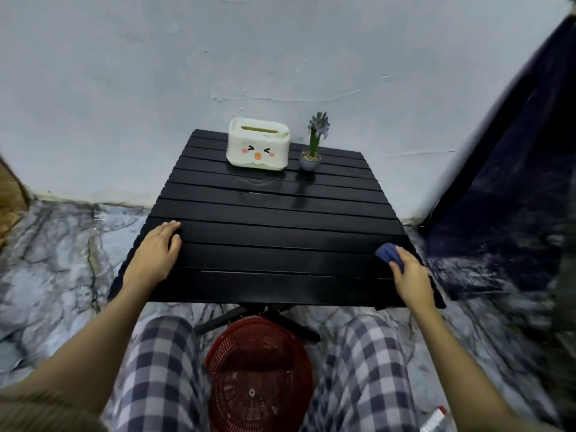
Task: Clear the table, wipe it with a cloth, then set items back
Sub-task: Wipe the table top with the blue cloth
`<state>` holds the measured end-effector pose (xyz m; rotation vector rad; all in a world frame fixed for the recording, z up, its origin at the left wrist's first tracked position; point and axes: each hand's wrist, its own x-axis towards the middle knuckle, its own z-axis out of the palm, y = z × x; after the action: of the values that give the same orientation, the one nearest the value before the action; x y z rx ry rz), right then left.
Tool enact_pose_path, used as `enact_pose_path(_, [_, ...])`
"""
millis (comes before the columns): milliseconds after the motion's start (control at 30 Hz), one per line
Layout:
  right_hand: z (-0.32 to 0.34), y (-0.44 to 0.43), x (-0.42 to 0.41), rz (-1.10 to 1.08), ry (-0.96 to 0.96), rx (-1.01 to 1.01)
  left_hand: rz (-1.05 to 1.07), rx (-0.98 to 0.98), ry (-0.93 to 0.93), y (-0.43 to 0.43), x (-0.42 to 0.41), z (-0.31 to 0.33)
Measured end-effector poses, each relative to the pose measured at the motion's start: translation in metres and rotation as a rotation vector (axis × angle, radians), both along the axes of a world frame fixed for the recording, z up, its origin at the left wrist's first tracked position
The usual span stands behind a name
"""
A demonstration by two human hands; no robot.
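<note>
Left hand (156,254) flat, fingers together, lower left of table (265,213), likely steadying it. Right hand (408,272) clamps cloth (388,253), lower right edge. Box (258,147), plant (314,141) upper centre, uncleared.

The table (274,219) is black slats with a dull sheen that reflects things at its far edge. The tissue box (258,147) looks like smooth matt plastic. The red basket (258,374) is perforated plastic; the blurred blue cloth (388,253) seems soft fabric.
</note>
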<state>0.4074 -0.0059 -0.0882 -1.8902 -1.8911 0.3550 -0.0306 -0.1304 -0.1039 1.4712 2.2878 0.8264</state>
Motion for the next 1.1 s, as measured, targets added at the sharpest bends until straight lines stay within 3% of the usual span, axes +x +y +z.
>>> enact_pose_path(133, [0.003, 0.012, 0.003, -0.193, 0.047, -0.004, -0.002, -0.018, 0.010, -0.003, 0.002, 0.003])
enact_pose_path(300, [0.003, 0.013, 0.000, -0.232, 0.060, 0.020, 0.014, -0.020, 0.006, -0.002, 0.002, 0.005])
enact_pose_path(833, [-0.017, 0.019, 0.001, -0.206, 0.056, 0.166, 0.060, -0.015, 0.003, 0.002, 0.002, 0.003])
enact_pose_path(967, [-0.014, 0.018, -0.005, -0.183, -0.048, 0.275, 0.070, -0.004, -0.020, 0.001, 0.002, 0.002])
enact_pose_path(1100, [0.000, 0.030, -0.046, -0.047, -0.006, 0.302, 0.128, 0.068, -0.085, 0.014, -0.001, 0.010])
